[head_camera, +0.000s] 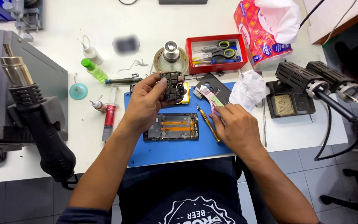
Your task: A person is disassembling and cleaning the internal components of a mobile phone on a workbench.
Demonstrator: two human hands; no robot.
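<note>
White worktop [83, 141]: blue mat [179, 151] at front edge carries opened phone frame [171, 127]. Left hand [143, 103] grips circuit board [171, 86]; right hand [235, 124], half-curled, rests by orange screwdriver [209, 123].

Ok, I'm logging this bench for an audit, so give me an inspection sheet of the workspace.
Surface: white bench with blue mat.
Job's things: circuit board held up; opened phone frame on mat; screwdriver beside it.
Clutter: red tray of scissors, tissue pack, crumpled tissue, bottles, tubes, suction cup.
Grippers: left hand grips board; right hand rests on mat at a toothbrush.
Cables: black cord from soldering iron stand.
Surroundings: hot air gun left, tiled floor, chair base.
</note>
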